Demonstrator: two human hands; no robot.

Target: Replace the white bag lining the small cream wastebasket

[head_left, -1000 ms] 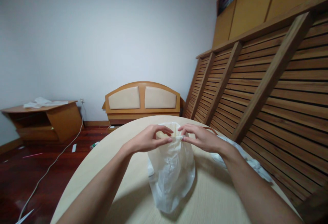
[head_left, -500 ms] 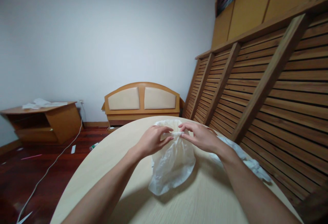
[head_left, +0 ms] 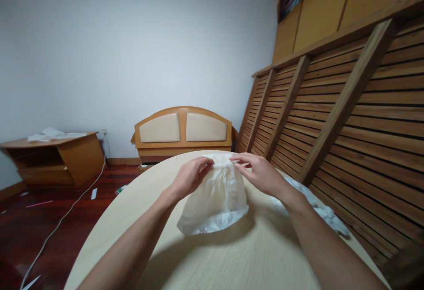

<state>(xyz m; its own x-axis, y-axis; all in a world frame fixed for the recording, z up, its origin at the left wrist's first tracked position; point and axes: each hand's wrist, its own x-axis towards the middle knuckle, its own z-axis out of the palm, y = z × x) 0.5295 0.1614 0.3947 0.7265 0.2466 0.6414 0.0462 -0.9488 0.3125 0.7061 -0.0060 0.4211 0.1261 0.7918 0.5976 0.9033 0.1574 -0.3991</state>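
Between my hands a thin, whitish, see-through plastic bag point(head_left: 217, 201) hangs over the table, its upper edge gathered in folds and its lower part spread wide. My left hand point(head_left: 192, 173) is closed in a pinch on the left end of that upper edge. On the right end, the thumb and fingers of my right hand point(head_left: 260, 173) pinch the same edge. Part of the bag lies behind the fingers, towards the table's far rim.
The round pale table point(head_left: 126, 219) fills the foreground. White crumpled material point(head_left: 321, 210) lies on its right side, partly behind my right forearm. Tall slatted wooden panels point(head_left: 331, 126) lean at the right. A headboard point(head_left: 182, 126) and low cabinet point(head_left: 82, 157) stand by the wall.
My left hand has moved slightly left and up, and the fingers have closed on the bag's edge. The bag's gathered top is stretched wider, and its lower part has swung left and spread out.
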